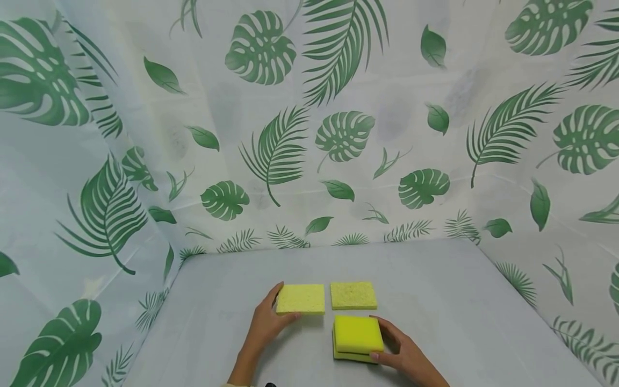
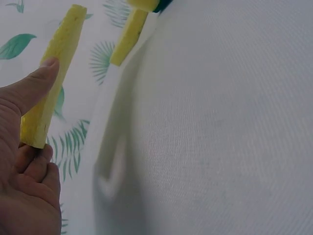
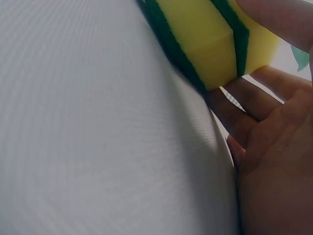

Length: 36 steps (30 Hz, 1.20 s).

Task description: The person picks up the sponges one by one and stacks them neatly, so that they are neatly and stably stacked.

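My left hand (image 1: pixel 267 321) grips a flat pale-yellow sponge (image 1: pixel 301 298) by its left end, thumb on the near edge. In the left wrist view this sponge (image 2: pixel 56 73) is tilted and held above the table. On the right, two scrub sponges, yellow foam with dark green scouring layers, are stacked. My right hand (image 1: pixel 407 352) holds the upper scrub sponge (image 1: pixel 358 332) at its right side, thumb at the near corner. The lower scrub sponge (image 3: pixel 210 58) lies on the table beneath it, with my fingertips close to its end in the right wrist view.
A second flat pale-yellow sponge (image 1: pixel 353 295) lies on the table just behind the stack. The pale grey table (image 1: pixel 213 301) meets leaf-printed white sheeting (image 1: pixel 300 161) at the back and both sides. A small dark object (image 1: pixel 271 384) shows at the bottom edge.
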Tool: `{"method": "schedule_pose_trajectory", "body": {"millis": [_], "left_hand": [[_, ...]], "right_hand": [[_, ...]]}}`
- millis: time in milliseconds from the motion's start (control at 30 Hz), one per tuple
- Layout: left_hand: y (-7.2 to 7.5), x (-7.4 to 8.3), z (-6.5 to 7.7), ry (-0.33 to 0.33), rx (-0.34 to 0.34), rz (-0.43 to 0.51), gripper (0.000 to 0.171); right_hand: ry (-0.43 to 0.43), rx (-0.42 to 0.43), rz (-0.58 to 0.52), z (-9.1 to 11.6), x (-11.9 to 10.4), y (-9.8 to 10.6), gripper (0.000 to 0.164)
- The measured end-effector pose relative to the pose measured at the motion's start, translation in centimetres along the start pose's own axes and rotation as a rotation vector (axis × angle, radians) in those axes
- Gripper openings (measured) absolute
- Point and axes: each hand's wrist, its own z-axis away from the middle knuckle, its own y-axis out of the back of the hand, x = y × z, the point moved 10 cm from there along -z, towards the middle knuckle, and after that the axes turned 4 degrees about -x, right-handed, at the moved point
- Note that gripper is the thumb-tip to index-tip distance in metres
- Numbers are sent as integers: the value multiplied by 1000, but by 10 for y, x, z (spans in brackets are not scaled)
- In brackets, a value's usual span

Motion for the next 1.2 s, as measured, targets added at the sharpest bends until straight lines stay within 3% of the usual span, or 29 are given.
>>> {"method": "schedule_pose_trajectory", "body": {"millis": [533, 933, 1200], "left_hand": [[-12, 24, 5, -17, -21, 35, 102], [-26, 53, 13, -116, -64, 147, 113], [-37, 66, 19, -116, -85, 157, 112]], "right_hand": [[-4, 19, 9, 2, -4, 0, 95], [-7, 23, 8, 0, -1, 0, 95], [4, 15, -1, 0, 0, 0, 94]]}}
